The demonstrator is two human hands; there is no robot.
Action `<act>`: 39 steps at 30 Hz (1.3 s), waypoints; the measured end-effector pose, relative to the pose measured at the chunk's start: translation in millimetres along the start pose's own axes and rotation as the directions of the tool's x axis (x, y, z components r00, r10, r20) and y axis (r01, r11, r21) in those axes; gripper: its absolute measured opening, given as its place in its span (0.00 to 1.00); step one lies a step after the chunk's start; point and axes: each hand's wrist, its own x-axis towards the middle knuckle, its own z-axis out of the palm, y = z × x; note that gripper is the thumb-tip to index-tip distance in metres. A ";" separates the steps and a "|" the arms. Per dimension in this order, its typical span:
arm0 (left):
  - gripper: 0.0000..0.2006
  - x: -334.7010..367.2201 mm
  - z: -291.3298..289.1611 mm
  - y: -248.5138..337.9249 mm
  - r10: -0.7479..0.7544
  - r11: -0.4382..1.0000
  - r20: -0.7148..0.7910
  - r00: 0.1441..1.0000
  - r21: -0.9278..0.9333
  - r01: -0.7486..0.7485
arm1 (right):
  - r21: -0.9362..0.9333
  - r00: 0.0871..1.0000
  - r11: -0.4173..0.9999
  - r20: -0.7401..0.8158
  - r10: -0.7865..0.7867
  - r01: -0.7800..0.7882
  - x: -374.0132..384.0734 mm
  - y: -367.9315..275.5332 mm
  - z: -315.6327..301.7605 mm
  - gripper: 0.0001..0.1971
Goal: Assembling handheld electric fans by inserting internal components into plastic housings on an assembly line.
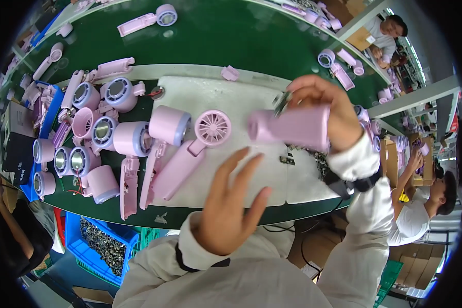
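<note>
My right hand (pixel 339 110) is wrapped round a pink handheld-fan part (pixel 295 126), smeared by motion, above the white work pad (pixel 251 95). Close to its fingertips shows a small dark green circuit board (pixel 281 103); whether the fingers pinch it cannot be made out. My left hand (pixel 231 205) hovers at the pad's near side with fingers spread, holding nothing. Just left of it lies a pink fan handle (pixel 177 172) joined to a round head with a spoked grille (pixel 212 128). Another small circuit board (pixel 286 160) rests on the pad, beneath the held part.
Several pink and lilac fan heads (pixel 120 95) crowd the green bench at left, beside a blue tray (pixel 50 115). Dark small parts (pixel 321 164) lie under my right wrist. A blue bin (pixel 100 246) stands below the near edge. Co-workers (pixel 421 215) sit at right.
</note>
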 end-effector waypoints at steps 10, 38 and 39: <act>0.15 -10.4 91.9 -25.1 0.222 0.802 0.166 0.961 0.530 -0.277 | -0.306 0.849 0.872 -0.489 0.200 -0.382 139.3 75.9 -195.5 0.18; 0.18 -43.2 -43.8 -28.6 0.136 0.878 0.329 0.935 0.397 -0.267 | -0.835 0.929 0.541 -0.113 -0.352 0.104 316.2 56.8 59.8 0.35; 0.19 -41.9 -47.8 -30.9 0.164 0.878 0.346 0.924 0.375 -0.297 | -0.842 0.931 0.533 -0.124 -0.344 0.085 301.1 48.6 50.6 0.35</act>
